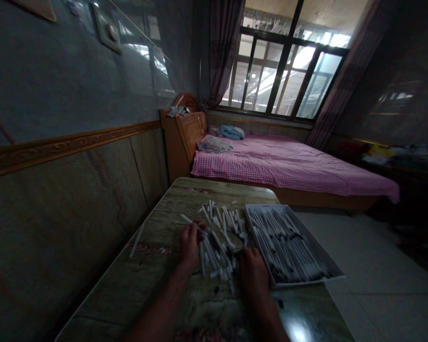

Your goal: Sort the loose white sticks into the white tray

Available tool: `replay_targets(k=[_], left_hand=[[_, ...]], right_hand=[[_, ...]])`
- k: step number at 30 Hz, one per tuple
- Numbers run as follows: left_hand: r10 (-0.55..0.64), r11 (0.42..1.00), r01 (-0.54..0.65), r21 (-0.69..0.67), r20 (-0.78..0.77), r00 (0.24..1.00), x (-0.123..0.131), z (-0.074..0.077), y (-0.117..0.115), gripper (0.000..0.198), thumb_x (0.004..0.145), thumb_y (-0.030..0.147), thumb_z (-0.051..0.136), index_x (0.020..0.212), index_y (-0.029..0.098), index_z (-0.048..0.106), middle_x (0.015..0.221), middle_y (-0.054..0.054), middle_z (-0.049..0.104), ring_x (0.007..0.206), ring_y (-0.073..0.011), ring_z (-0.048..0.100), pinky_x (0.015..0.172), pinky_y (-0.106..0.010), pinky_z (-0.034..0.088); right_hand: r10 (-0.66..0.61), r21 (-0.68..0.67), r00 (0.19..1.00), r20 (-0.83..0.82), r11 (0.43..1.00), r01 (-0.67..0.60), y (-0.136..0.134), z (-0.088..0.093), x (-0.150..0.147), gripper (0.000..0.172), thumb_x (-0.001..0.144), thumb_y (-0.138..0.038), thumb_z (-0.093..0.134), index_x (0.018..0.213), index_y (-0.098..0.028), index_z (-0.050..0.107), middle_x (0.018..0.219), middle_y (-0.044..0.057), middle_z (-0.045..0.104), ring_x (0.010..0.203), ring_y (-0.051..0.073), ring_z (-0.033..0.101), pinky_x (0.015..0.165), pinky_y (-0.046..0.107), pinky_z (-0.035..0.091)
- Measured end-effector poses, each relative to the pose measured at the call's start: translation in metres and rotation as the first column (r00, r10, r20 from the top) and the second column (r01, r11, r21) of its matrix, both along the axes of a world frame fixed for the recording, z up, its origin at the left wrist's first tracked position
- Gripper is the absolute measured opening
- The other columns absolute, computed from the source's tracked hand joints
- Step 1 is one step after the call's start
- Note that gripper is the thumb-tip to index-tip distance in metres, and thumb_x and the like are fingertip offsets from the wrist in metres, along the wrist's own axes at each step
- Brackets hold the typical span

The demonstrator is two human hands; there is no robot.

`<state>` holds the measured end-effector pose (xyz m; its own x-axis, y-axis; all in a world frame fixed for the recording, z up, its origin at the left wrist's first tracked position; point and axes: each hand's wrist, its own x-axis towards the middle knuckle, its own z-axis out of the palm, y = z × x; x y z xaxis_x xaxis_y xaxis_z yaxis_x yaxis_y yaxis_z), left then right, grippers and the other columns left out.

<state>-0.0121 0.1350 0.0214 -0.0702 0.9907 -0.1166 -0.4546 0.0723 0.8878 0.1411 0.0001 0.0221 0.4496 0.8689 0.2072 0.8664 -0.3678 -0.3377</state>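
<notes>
My left hand point(189, 247) is closed around a slim white tube point(187, 219), whose end sticks out to the upper left past the fingers. Below and beside it lies a loose heap of white tubes point(210, 254) and short white pieces on the table. At the heap's right edge is my right hand point(253, 268), fingers curled together. Something dark shows at its fingertips, too blurred to name. Just right of that hand stands a shallow white box point(271, 207), holding many slim whitish sticks with dark parts, laid in rows.
The marbled table point(128, 294) carries a lone white tube point(137, 240) at the left and small black pieces point(280, 303) near the front. A tiled wall point(74, 199) runs along the left. Beyond the table is a bed point(271, 161) with a pink checked sheet, below a window.
</notes>
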Motion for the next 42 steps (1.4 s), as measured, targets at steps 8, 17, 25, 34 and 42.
replay_targets(k=[8, 17, 25, 34, 42], left_hand=[[0.045, 0.994, -0.034, -0.099, 0.109, 0.993, -0.003, 0.004, 0.001, 0.043, 0.061, 0.052, 0.071, 0.086, 0.018, 0.060, 0.067, -0.002, 0.071, 0.059, -0.0183, 0.067, 0.049, -0.025, 0.044], [0.061, 0.990, -0.038, -0.138, 0.166, 0.984, -0.002, 0.007, 0.001, 0.035, 0.065, 0.045, 0.071, 0.083, 0.018, 0.059, 0.060, -0.001, 0.069, 0.052, -0.0165, 0.065, 0.047, -0.024, 0.043], [0.025, 0.995, -0.014, -0.098, 0.115, 0.993, 0.001, 0.002, 0.003, 0.038, 0.062, 0.047, 0.072, 0.083, 0.016, 0.061, 0.065, -0.003, 0.071, 0.056, -0.0173, 0.067, 0.050, -0.026, 0.046], [0.075, 0.993, -0.047, -0.109, 0.269, 0.960, 0.002, 0.004, 0.009, 0.025, 0.065, 0.029, 0.075, 0.079, 0.017, 0.058, 0.067, 0.000, 0.070, 0.060, -0.0139, 0.067, 0.055, -0.023, 0.050], [0.049, 0.996, -0.024, -0.086, 0.298, 0.953, 0.002, 0.001, 0.010, 0.025, 0.066, 0.025, 0.076, 0.081, 0.016, 0.059, 0.069, 0.000, 0.070, 0.062, -0.0137, 0.067, 0.057, -0.023, 0.051]], right_hand=[[0.096, 0.100, 0.995, -0.027, 0.991, -0.093, -0.003, -0.001, 0.000, 0.027, 0.091, -0.012, 0.045, 0.097, -0.022, 0.069, 0.092, 0.003, 0.066, 0.086, 0.015, 0.062, 0.075, 0.021, 0.040], [0.200, 0.101, 0.975, -0.100, 0.977, -0.190, -0.002, 0.004, -0.003, 0.025, 0.093, -0.020, 0.045, 0.103, -0.024, 0.068, 0.098, 0.003, 0.067, 0.089, 0.014, 0.064, 0.077, 0.020, 0.043], [0.196, -0.011, 0.975, -0.102, 0.980, -0.198, 0.033, 0.025, -0.004, 0.033, 0.090, -0.012, 0.044, 0.111, -0.022, 0.067, 0.108, 0.005, 0.068, 0.092, 0.016, 0.065, 0.076, 0.021, 0.043], [0.312, -0.284, 0.949, 0.042, 0.915, -0.288, 0.071, 0.047, -0.043, 0.023, 0.091, -0.020, 0.048, 0.095, -0.021, 0.070, 0.101, 0.008, 0.071, 0.090, 0.018, 0.068, 0.070, 0.023, 0.044], [0.315, -0.356, 0.946, 0.070, 0.894, -0.272, 0.076, 0.045, -0.052, 0.026, 0.083, -0.013, 0.052, 0.101, -0.017, 0.069, 0.104, 0.015, 0.071, 0.095, 0.025, 0.069, 0.074, 0.029, 0.049]])
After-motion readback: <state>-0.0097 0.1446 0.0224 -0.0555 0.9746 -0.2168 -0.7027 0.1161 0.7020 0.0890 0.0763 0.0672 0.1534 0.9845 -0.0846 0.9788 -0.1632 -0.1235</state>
